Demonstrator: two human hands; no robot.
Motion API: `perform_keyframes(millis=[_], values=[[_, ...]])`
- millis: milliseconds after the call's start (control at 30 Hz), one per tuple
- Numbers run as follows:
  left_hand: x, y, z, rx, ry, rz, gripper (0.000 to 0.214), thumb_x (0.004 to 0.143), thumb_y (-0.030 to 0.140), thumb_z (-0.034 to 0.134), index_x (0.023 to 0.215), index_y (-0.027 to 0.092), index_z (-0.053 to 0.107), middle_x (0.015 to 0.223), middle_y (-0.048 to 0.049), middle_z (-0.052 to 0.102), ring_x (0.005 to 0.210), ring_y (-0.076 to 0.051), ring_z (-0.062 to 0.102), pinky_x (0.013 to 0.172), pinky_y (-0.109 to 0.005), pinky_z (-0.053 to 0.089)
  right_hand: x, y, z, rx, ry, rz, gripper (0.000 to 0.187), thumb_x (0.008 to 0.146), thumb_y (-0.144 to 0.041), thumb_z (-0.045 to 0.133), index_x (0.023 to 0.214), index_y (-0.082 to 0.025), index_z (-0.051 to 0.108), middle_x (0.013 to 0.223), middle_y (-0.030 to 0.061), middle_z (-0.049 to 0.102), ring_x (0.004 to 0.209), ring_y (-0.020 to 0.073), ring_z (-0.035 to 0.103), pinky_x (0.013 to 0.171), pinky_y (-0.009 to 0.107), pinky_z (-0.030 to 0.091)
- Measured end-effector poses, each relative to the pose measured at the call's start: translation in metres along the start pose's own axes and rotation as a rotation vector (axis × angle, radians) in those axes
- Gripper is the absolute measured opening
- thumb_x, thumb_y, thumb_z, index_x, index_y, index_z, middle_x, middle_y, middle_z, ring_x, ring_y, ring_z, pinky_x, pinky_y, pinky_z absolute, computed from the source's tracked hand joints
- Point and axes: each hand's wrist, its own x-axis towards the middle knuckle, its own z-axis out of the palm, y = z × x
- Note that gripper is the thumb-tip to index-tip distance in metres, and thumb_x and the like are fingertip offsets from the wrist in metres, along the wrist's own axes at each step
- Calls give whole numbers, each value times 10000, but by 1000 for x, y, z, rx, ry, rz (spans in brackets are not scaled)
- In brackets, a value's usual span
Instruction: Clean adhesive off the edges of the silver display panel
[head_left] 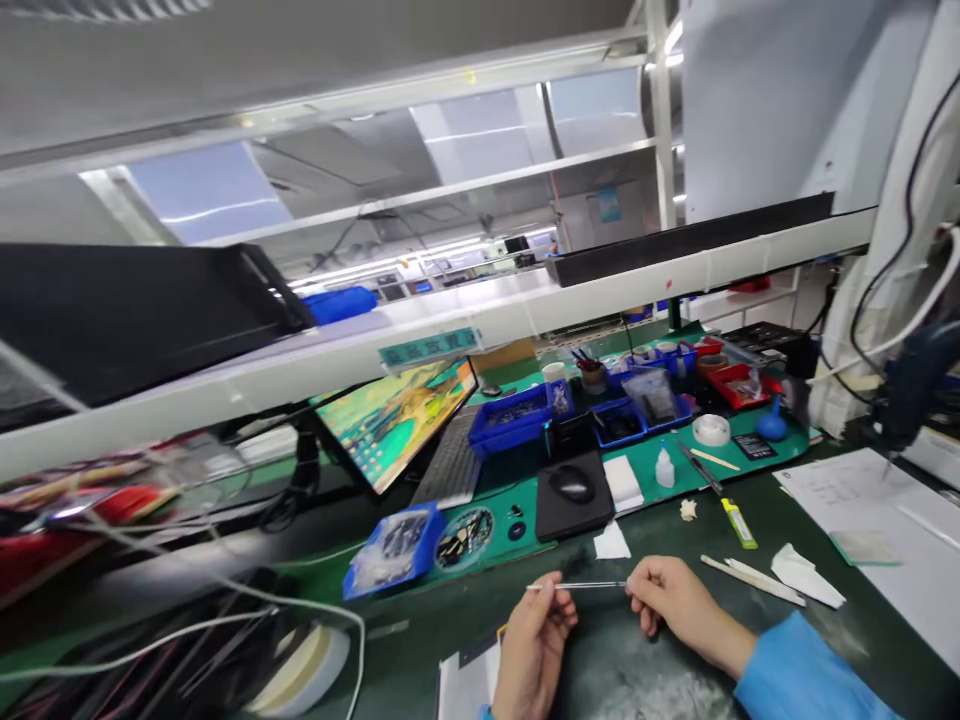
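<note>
One dish (490,527) near the left hand (534,632) holds pieces (459,545).

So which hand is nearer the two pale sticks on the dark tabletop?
Right. The right hand is just left of the two pale sticks, not touching; the left hand is farther left, at the far end of the thin rod both hold.

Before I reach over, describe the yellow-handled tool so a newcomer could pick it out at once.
On the dark worktop, find the person's right hand. Beyond it and to its right lies the yellow-handled tool, its long dark end reaching onto the green mat. Unlike the white bottle and pale sticks nearby, it is bright yellow at its near end.
</note>
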Motion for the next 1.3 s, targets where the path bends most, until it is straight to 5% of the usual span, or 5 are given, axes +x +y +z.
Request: perform_keyframes(millis=[133, 300, 733, 1133, 1300], values=[[-6, -28, 9, 140, -209, 28, 725, 680, 723, 894, 1061, 118, 773, 719, -28, 675, 691, -150, 626, 694, -282, 512, -7, 7, 9, -75, -116, -2, 383, 845, -551, 701, 792, -177, 634, 684, 5, 676, 521, 130, 605, 528, 251, 451], [-10, -53, 17, 392, -350, 126, 763, 770, 891, 673, 866, 135, 672, 649, -12, 614, 634, -148, 578, 666, -289, 461, -12, 16, 9, -294, -84, -65, 195, 844, -351, 575, 752, -186, 625, 687, 7, 677, 547, 120, 534, 535, 244, 365], [-19, -52, 17, 571, -191, 221, 785, 844, 916, 527, 868, 144, 666, 714, -48, 646, 663, -169, 576, 669, -303, 445, -11, 19, 10, -570, 5, -127, 161, 807, -244, 540, 683, -181, 621, 624, -12, 596, 607, 136, 507, 584, 260, 321], [-8, -46, 16, 414, -146, 126, 841, 699, 923, 691, 902, 107, 714, 601, -10, 625, 541, -132, 564, 577, -271, 463, -24, -14, 11, -638, -54, -237, 241, 983, -313, 553, 945, -225, 775, 905, 57, 766, 776, 213, 676, 699, 306, 464], [-10, -49, 17, 347, -188, 100, 835, 698, 891, 733, 960, 99, 706, 629, -19, 651, 570, -133, 585, 592, -266, 473, -26, -16, 12, -670, -126, -280, 292, 1017, -290, 517, 836, -231, 739, 868, 52, 759, 818, 221, 687, 758, 317, 463]])
